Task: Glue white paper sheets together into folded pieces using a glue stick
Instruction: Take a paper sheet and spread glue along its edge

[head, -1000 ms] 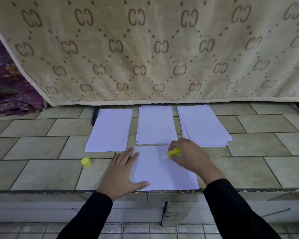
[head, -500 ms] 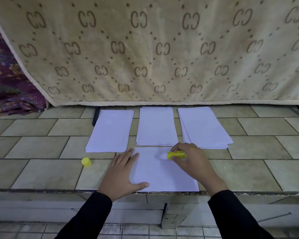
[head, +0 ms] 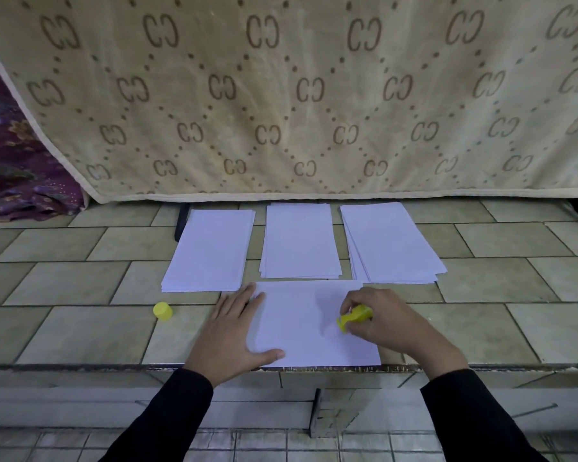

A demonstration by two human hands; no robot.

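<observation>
Right hand (head: 391,325), gripping glue stick (head: 356,316), slid nearer

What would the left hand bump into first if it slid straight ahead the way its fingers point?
Probably the near right corner of the left paper stack, just beyond the fingertips of the left hand. The middle stack lies close beside that line, so it is uncertain.

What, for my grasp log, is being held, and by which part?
The right hand grips the glue stick by its barrel; the left hand only presses the sheet.
</observation>
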